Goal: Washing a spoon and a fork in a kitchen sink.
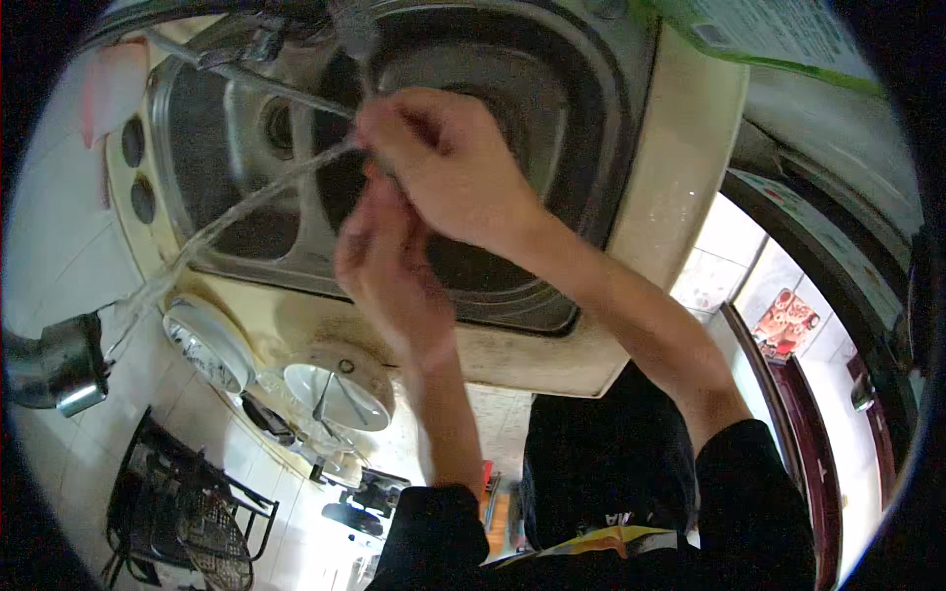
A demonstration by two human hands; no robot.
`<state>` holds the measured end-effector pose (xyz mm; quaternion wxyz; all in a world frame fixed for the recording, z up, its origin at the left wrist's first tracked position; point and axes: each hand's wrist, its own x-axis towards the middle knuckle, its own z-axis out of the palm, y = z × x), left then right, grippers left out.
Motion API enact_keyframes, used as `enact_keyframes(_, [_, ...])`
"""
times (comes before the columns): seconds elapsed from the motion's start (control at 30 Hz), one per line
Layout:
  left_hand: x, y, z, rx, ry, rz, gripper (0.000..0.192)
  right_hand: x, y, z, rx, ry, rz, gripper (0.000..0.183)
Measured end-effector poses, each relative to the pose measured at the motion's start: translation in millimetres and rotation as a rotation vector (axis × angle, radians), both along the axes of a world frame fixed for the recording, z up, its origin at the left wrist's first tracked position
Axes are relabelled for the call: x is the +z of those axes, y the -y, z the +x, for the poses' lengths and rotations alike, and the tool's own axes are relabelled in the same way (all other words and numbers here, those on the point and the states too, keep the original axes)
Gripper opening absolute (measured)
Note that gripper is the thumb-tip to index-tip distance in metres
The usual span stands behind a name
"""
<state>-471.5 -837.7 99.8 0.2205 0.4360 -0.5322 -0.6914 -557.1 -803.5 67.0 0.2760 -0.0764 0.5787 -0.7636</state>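
Both my hands are over a stainless steel sink (591, 185) with two basins. My right hand (458, 162) has its fingers pinched on the thin handle of a blurred grey utensil (355, 37), which looks like a spoon. Just below those fingertips, my left hand (395, 258) is curled with its palm side partly turned up. Whether it grips anything is hidden by blur and by the right hand. From a metal faucet (70, 366) at the left, a water stream (236, 210) runs to the fingertips. A thin grey rod (288, 92) crosses the smaller basin, its end near my right fingers.
A white bowl (207, 343) and another white bowl (344, 388) with thin utensils stand on the pale counter (510, 354) beside the sink. A black rack (159, 480) with a mesh basket (214, 543) is at lower left. A green and white package (783, 37) bearing writing is at upper right.
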Motion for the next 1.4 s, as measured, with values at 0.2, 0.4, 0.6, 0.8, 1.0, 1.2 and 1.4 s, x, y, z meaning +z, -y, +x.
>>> enact_keyframes(0.2, [22.4, -29.1, 6.2, 0.194, 0.048, 0.078, 0.027, 20.8, -3.2, 4.2, 0.149, 0.265, 0.108, 0.042])
enact_keyframes(0.4, [10.6, -34.3, 29.9, 0.183, 0.076, -0.055, 0.02, 6.7, 1.9, 7.5, 0.119, 0.185, 0.105, 0.039])
enact_keyframes(0.6, [16.6, -37.3, 47.4, 0.237, 0.098, -0.06, 0.019, 9.5, 14.8, 31.0, 0.077, 0.393, -0.015, 0.033])
enact_keyframes(0.8, [34.4, -45.1, 59.0, 0.189, 0.125, -0.071, 0.02, 16.7, 17.7, 25.4, 0.042, 0.493, -0.064, 0.03])
enact_keyframes(1.0, [44.8, -56.4, 58.2, 0.241, 0.194, -0.05, 0.024, 9.6, 16.6, 23.4, 0.061, 0.387, -0.123, 0.022])
enact_keyframes(1.2, [40.7, -52.3, 76.8, 0.21, 0.068, -0.037, 0.017, 15.9, 16.7, 24.8, 0.074, 0.287, -0.145, 0.022])
enact_keyframes(1.4, [40.0, -53.3, 76.5, 0.155, 0.097, -0.083, 0.017, 18.1, 5.0, 12.7, 0.191, 0.228, -0.038, 0.029])
